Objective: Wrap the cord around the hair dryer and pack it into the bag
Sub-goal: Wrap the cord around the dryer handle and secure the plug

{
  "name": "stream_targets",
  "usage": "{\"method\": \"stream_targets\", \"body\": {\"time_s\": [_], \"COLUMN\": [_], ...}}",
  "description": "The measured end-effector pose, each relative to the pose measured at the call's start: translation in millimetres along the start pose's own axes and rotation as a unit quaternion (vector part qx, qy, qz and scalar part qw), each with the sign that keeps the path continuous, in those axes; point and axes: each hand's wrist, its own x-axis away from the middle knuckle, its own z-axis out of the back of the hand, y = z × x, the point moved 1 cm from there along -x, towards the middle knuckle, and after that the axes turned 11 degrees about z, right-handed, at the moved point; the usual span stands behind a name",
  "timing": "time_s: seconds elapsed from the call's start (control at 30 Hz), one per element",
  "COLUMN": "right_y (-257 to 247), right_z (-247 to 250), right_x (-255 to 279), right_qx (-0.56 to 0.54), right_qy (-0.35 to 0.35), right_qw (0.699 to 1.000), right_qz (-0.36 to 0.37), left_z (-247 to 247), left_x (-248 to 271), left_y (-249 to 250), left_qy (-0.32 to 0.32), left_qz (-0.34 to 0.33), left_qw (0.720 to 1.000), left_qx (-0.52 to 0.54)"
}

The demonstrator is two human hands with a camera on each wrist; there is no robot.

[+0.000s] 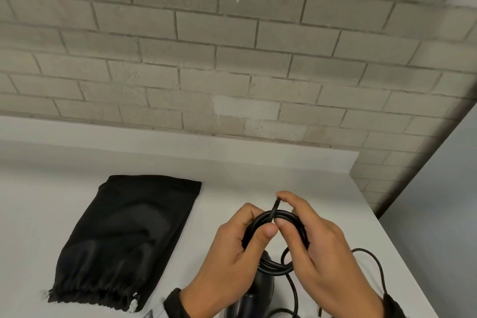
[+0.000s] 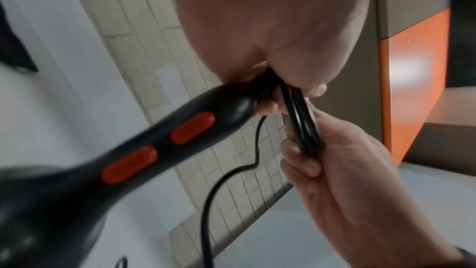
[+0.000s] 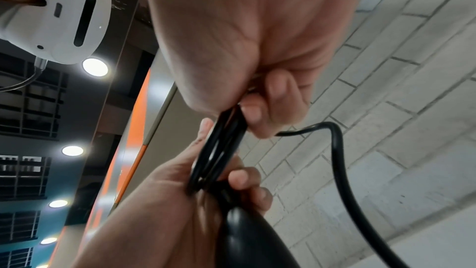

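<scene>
A black hair dryer (image 2: 123,156) with two orange-red buttons hangs handle-up below my hands, partly hidden by them in the head view (image 1: 260,289). Its black cord (image 1: 281,214) is looped into a small coil at the handle's end. My left hand (image 1: 260,237) grips the coil's left side and the handle's tip. My right hand (image 1: 309,224) holds the coil's right side and pinches one strand that crosses over the top. The coil (image 3: 219,150) shows between both hands from the right wrist. A black drawstring bag (image 1: 124,237) lies flat at left.
Loose cord (image 1: 374,258) trails off to the right near the white table's right edge (image 1: 402,253). A grey brick wall (image 1: 232,59) stands behind the table. The bag's gathered mouth (image 1: 98,297) faces me.
</scene>
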Motion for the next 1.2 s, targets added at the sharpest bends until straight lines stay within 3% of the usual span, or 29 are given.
{"method": "stream_targets", "body": {"time_s": [0.3,0.53,0.63,0.73,0.93,1.1,1.2], "right_y": [1,4,13,16,4,17,25], "right_z": [-4,19,39,54,65,43,26], "right_x": [16,17,9,1,-18,-17,-9], "right_qx": [-0.009,0.04,-0.012,-0.075,-0.021,-0.193,-0.251], "right_qy": [0.077,0.032,0.008,-0.044,-0.028,0.015,0.041], "right_qw": [0.996,0.999,1.0,0.995,0.989,0.981,0.966], "right_qz": [-0.034,0.004,0.02,0.044,0.141,0.02,-0.035], "left_z": [-24,-19,-16,-17,-19,-16,-14], "left_x": [11,8,6,4,1,1,4], "left_y": [-11,-6,-7,-7,-1,-7,-14], "left_qy": [0.067,-0.017,-0.042,-0.067,-0.101,-0.121,-0.104], "left_qz": [0.027,0.001,-0.012,-0.015,-0.033,-0.033,-0.042], "left_qw": [0.997,0.999,0.998,0.994,0.972,0.948,0.954], "left_qx": [-0.031,-0.027,-0.044,-0.089,-0.211,-0.293,-0.279]}}
